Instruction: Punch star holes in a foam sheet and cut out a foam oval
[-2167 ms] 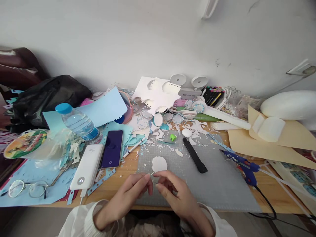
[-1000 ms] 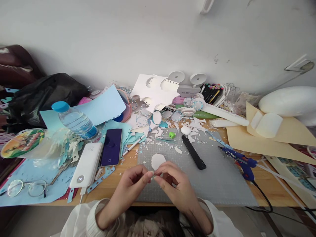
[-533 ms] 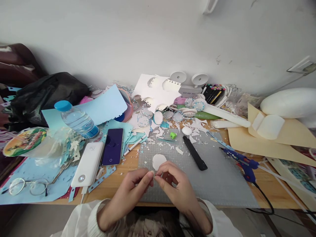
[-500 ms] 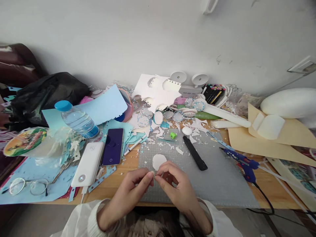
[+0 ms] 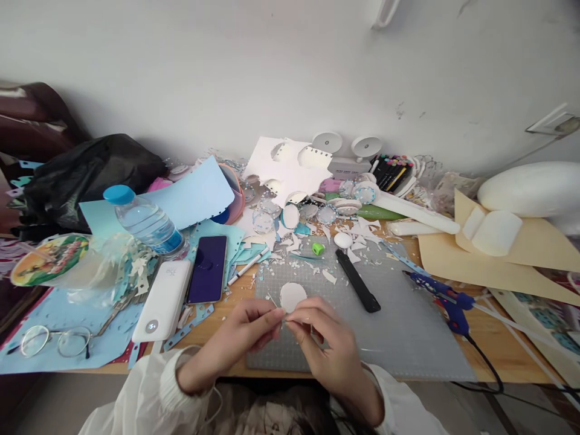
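Note:
My left hand (image 5: 257, 325) and my right hand (image 5: 322, 332) meet fingertip to fingertip above the front of the grey cutting mat (image 5: 389, 338). Both are pinched closed around something small and thin. A fine, pale sliver sticks up past the left fingers, too slight to name. Just beyond the fingertips, a white paper disc (image 5: 293, 296) lies flat on the mat. To the right of it rests a black utility knife (image 5: 357, 281). A white oval piece (image 5: 343, 240) and a small bright green object (image 5: 318, 248) sit farther back among paper scraps.
Left of the mat are a phone (image 5: 207, 269), a white power bank (image 5: 162, 301), a water bottle (image 5: 147, 220) and eyeglasses (image 5: 55, 342). A blue glue gun (image 5: 446, 297) with its cord lies on the right. Cut white paper (image 5: 290, 169) and beaded discs crowd the back.
The fingertips stay together with small shifts of the fingers. A thin sliver now shows above the left fingers. My left forearm has moved slightly left.

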### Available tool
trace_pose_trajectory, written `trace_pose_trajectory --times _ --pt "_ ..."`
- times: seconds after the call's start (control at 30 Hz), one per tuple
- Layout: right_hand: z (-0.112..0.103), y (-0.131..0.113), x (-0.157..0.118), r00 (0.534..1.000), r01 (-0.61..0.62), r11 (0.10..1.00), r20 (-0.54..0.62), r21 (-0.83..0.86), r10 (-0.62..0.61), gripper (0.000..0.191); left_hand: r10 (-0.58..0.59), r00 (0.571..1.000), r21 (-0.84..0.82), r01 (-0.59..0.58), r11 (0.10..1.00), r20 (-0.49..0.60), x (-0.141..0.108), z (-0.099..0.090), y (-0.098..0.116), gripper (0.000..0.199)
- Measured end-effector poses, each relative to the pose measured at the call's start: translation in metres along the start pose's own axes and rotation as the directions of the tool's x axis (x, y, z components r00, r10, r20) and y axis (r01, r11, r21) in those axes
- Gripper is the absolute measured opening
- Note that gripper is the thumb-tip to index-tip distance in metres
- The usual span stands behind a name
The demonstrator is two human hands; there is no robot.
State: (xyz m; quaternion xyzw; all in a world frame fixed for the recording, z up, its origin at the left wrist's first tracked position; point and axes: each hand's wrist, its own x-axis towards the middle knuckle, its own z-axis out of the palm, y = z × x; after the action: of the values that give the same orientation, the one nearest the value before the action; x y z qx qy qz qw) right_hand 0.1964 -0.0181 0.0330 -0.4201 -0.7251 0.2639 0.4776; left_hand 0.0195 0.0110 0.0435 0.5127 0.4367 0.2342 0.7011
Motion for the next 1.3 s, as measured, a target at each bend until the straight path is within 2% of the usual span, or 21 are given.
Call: trace_pose_trajectory --times 0.07,0.13,0.2,0.27,0.3,0.33,0.4,0.47,0.53,0.6,0.67,0.73,0.8,0.87,0.93,1.0,1.03,1.1,1.17,1.23,1.3 --pt "-0.002 0.001 -0.001 0.99 0.142 0.987 0.021 -0.081 -0.141 0.016 -0.117 0.981 -0.106 0.134 0.985 0.154 0.005 -0.009 0.005 0.045" --pt "-0.003 0.002 -0.003 0.969 0.246 0.957 0.074 -0.151 -0.238 0.017 -0.203 0.925 -0.111 0.25 0.962 0.322 0.01 -0.017 0.009 0.044" --pt "-0.004 0.003 -0.004 0.963 0.266 0.945 0.101 -0.188 -0.251 0.016 -0.224 0.9 -0.005 0.243 0.97 0.373 0.011 -0.021 0.011 0.044" --pt "-0.004 0.005 -0.004 0.978 0.202 0.961 0.084 -0.191 -0.189 0.016 -0.141 0.958 0.186 0.096 0.978 0.251 0.009 -0.02 0.012 0.045" --pt "-0.003 0.006 -0.004 0.987 0.158 0.97 0.07 -0.184 -0.147 0.017 -0.056 0.988 0.318 0.008 0.948 0.143 0.006 -0.017 0.012 0.044" --pt "-0.002 0.007 -0.004 0.992 0.117 0.978 0.057 -0.173 -0.109 0.017 0.049 0.998 0.459 -0.059 0.886 0.035 0.003 -0.013 0.012 0.042" --pt "-0.001 0.009 -0.003 0.998 0.049 0.989 0.035 -0.139 -0.045 0.016 0.263 0.96 0.695 -0.127 0.708 -0.093 -0.005 -0.004 0.01 0.034" --pt "-0.001 0.01 -0.002 1.0 -0.001 0.996 0.023 -0.086 0.003 0.014 0.41 0.908 0.829 -0.166 0.534 -0.082 -0.012 0.002 0.008 0.027" --pt "0.0 0.01 -0.001 0.999 -0.047 0.998 0.024 -0.048 0.048 0.013 0.499 0.867 0.895 -0.21 0.395 -0.017 -0.016 0.005 0.005 0.025" --pt "0.001 0.009 0.0 0.996 -0.082 0.996 0.028 -0.035 0.083 0.012 0.539 0.842 0.929 -0.221 0.296 0.028 -0.018 0.006 0.004 0.026" --pt "0.001 0.009 0.0 0.994 -0.107 0.994 0.034 -0.033 0.108 0.013 0.528 0.846 0.937 -0.241 0.254 0.075 -0.017 0.006 0.004 0.028" --pt "0.001 0.009 0.001 0.992 -0.122 0.992 0.035 -0.032 0.123 0.013 0.485 0.867 0.922 -0.274 0.272 0.114 -0.017 0.005 0.007 0.031" --pt "0.001 0.008 0.001 0.993 -0.114 0.993 0.038 -0.036 0.115 0.013 0.437 0.892 0.883 -0.295 0.365 0.118 -0.017 0.004 0.01 0.032" --pt "-0.001 0.006 0.001 0.997 -0.066 0.997 0.037 -0.036 0.067 0.013 0.387 0.918 0.781 -0.3 0.547 0.082 -0.017 0.002 0.013 0.03" --pt "-0.004 0.001 0.002 0.999 0.022 1.0 0.03 -0.014 -0.022 0.015 0.293 0.952 0.561 -0.288 0.776 0.082 -0.016 0.0 0.017 0.029" --pt "-0.007 -0.004 0.002 0.994 0.106 0.994 0.009 0.021 -0.106 0.018 0.159 0.974 0.271 -0.198 0.942 0.158 -0.016 -0.003 0.02 0.031" --pt "-0.009 -0.007 0.003 0.992 0.128 0.991 -0.002 0.041 -0.128 0.019 0.096 0.974 0.146 -0.127 0.981 0.207 -0.015 -0.004 0.022 0.033" --pt "-0.011 -0.011 0.005 0.993 0.117 0.989 -0.016 0.088 -0.116 0.019 0.017 0.958 -0.01 -0.014 1.0 0.285 -0.017 -0.006 0.024 0.036" --pt "-0.012 -0.013 0.008 0.998 0.059 0.988 -0.018 0.141 -0.056 0.015 0.025 0.956 -0.016 -0.021 1.0 0.291 -0.019 -0.008 0.027 0.035" --pt "-0.012 -0.013 0.01 1.0 -0.004 0.985 -0.017 0.172 0.007 0.013 0.124 0.963 0.131 -0.158 0.979 0.239 -0.023 -0.008 0.028 0.027" --pt "-0.011 -0.013 0.012 0.999 -0.051 0.985 -0.011 0.167 0.054 0.012 0.272 0.946 0.351 -0.319 0.88 0.179 -0.027 -0.007 0.027 0.021"
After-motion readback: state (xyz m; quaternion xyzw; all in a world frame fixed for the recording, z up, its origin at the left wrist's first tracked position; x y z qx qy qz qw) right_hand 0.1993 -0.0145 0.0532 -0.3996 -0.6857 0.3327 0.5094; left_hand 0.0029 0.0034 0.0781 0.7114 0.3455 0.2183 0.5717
